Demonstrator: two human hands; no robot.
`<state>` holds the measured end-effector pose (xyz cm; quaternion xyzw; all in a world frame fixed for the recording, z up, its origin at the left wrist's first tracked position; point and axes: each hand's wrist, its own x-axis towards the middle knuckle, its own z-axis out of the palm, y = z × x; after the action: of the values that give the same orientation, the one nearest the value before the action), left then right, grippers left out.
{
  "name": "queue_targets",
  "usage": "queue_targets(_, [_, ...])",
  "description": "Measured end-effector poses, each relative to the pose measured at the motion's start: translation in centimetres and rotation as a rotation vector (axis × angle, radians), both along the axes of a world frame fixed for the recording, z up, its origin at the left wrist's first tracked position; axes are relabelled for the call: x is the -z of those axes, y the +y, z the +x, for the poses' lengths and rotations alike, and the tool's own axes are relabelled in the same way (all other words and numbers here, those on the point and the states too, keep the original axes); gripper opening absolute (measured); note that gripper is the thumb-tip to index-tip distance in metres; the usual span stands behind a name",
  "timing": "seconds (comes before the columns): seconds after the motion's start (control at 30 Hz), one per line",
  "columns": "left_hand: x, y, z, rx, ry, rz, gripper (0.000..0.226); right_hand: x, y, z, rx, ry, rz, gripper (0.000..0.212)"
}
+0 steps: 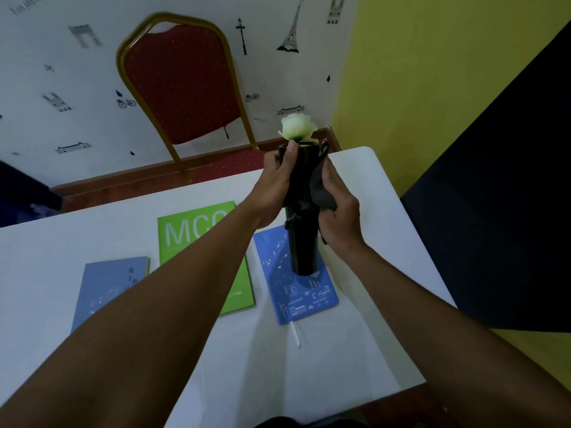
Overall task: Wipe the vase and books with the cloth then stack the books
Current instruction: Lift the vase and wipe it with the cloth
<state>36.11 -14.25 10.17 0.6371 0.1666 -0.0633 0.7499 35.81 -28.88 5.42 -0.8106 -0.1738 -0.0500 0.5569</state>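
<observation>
A tall black vase (304, 248) with a white rose (298, 126) in its mouth is held up above the white table (234, 350). My left hand (276, 183) grips the vase near its rim. My right hand (341, 217) presses a dark grey cloth (321, 193) against the vase's right side. Three books lie flat on the table: a grey-blue one (102, 288) at the left, a green one (185, 233) in the middle, partly under my left forearm, and a bright blue one (304, 291) below the vase.
A red chair with a gold frame (182, 84) stands behind the table against the patterned wall. A yellow wall (432, 72) and a dark panel (509, 211) close off the right side. The table's right edge runs near my right forearm.
</observation>
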Motion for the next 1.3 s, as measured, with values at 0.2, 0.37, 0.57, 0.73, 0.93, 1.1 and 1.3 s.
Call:
queue_targets(0.2, [-1.1,0.0,-0.6,0.079,-0.022,0.179,0.046,0.7,-0.7,-1.0,-0.059,-0.116,-0.079,0.072])
queue_targets(0.37, [0.1,-0.2,-0.4,0.088,-0.022,0.213,0.061,0.6,-0.9,-1.4,-0.124,-0.166,-0.117,0.070])
queue_targets(0.57, [1.9,0.2,0.4,-0.024,-0.021,0.098,0.065,2.6,-2.7,-4.0,-0.272,-0.169,-0.224,0.080])
queue_targets(0.73, [0.4,0.9,1.2,-0.126,-0.083,0.035,0.062,8.4,-5.8,-10.3,-0.411,-0.131,-0.386,0.085])
queue_targets(0.93, [-0.5,0.0,0.8,0.014,-0.083,0.063,0.068,5.1,-2.4,-8.0,-0.094,-0.047,-0.092,0.079])
queue_targets(1.1, [-0.6,-1.0,0.2,0.081,-0.128,0.083,0.073,-0.1,-0.6,-1.5,0.039,-0.107,0.001,0.076])
queue_targets(1.3, [-0.5,-0.2,0.3,0.095,-0.042,0.043,0.084,-0.4,-1.1,-1.4,-0.030,-0.144,-0.027,0.071])
